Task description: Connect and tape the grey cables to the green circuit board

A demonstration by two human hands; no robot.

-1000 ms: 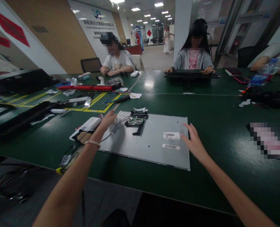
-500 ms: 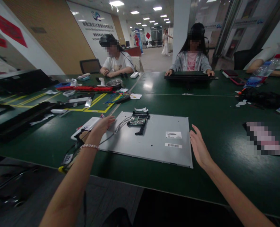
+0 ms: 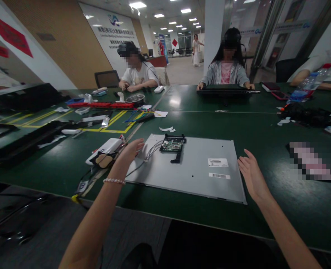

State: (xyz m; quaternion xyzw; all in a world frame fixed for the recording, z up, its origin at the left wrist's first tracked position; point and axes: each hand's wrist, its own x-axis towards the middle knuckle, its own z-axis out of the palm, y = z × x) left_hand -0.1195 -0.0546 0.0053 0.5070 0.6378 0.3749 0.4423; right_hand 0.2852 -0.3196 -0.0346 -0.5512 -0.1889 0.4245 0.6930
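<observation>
A grey metal panel (image 3: 193, 175) lies flat on the green table (image 3: 238, 123) in front of me. A small green circuit board (image 3: 172, 145) on a black bracket sits near its far left edge, with grey wires (image 3: 151, 151) trailing left. My left hand (image 3: 131, 149) rests at the panel's left edge, fingers loosely curled beside the wires, holding nothing that I can see. My right hand (image 3: 253, 177) is held upright with its fingers stretched out, just off the panel's right edge. White labels (image 3: 218, 162) sit on the panel near that hand.
A white box with a black device (image 3: 106, 151) lies left of the panel. Tools, a red strip (image 3: 100, 105) and yellow tape lines fill the far left. Two people sit across the table, one behind a black panel (image 3: 225, 90). Black items (image 3: 308, 116) lie at the right.
Both hands have drawn outward: the right one left the panel's surface for its right edge, the left one slid back from the wires to the left edge. The view shifted left.
</observation>
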